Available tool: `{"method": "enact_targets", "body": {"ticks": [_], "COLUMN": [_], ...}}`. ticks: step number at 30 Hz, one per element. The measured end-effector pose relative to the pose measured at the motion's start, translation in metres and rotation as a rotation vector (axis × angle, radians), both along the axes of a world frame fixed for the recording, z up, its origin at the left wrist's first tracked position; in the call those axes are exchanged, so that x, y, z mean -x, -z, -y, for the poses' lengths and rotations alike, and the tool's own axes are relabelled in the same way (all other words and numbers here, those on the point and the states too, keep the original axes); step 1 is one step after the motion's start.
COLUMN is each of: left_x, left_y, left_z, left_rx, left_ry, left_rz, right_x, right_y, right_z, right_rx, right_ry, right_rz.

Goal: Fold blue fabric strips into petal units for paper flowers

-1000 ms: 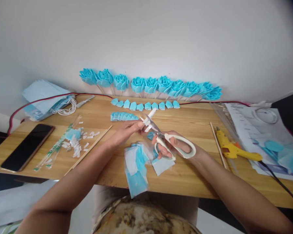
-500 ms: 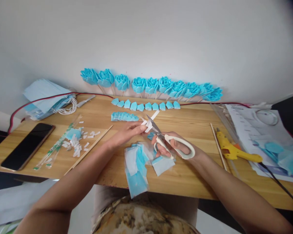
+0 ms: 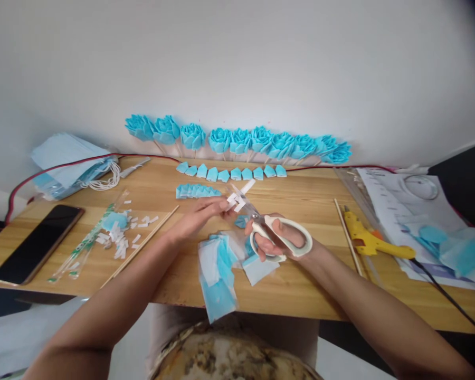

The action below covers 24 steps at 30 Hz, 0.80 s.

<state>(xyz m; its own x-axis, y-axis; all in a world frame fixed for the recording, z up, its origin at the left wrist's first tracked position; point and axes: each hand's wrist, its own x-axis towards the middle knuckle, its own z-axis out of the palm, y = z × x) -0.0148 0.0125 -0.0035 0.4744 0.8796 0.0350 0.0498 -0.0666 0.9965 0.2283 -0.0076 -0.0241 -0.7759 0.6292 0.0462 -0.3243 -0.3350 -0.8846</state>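
Note:
My right hand (image 3: 279,237) grips white-handled scissors (image 3: 285,237), fingers through the loops, blades pointing up-left. My left hand (image 3: 200,214) pinches a narrow white strip (image 3: 239,196) at the blades' tips. Just below both hands lie cut blue and white mask pieces (image 3: 221,264) at the front edge of the wooden table (image 3: 309,200).
Blue paper roses (image 3: 237,140) line the wall, with rows of small folded blue pieces (image 3: 229,173) in front. Left: a phone (image 3: 37,243), white snippets (image 3: 122,232), a wooden skewer (image 3: 142,245), stacked masks (image 3: 69,163). Right: a yellow glue gun (image 3: 370,240), another skewer (image 3: 346,235), papers (image 3: 415,211).
The scissor blades have moved closer together on the white strip. The view has shifted slightly; both hands stay at the same spot.

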Motion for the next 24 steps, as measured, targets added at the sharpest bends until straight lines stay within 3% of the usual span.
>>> {"method": "enact_targets", "body": {"ticks": [7,13,18,22,24], "left_x": [-0.001,-0.005,-0.007,-0.002,-0.005], "left_y": [0.003,-0.003,0.001,-0.005,-0.014], "left_z": [-0.002,-0.002,-0.004,-0.009,-0.014], "left_rx": [-0.023,-0.020,-0.040,-0.202,-0.322], "left_ry": [-0.040,-0.080,-0.061,-0.150,-0.121], "left_rz": [-0.008,-0.015,-0.096,-0.189,-0.290], "right_x": [-0.002,-0.001,0.005,-0.030,-0.057], "right_y": [-0.006,-0.012,-0.036,-0.074,-0.093], "right_z": [0.002,0.005,0.007,0.007,0.010], "right_rx": [0.054,-0.050,-0.006,-0.168,-0.199], "right_ry": [0.016,0.123,0.005,0.365,0.486], "right_rz": [-0.001,0.117,0.370,0.329,0.385]}}
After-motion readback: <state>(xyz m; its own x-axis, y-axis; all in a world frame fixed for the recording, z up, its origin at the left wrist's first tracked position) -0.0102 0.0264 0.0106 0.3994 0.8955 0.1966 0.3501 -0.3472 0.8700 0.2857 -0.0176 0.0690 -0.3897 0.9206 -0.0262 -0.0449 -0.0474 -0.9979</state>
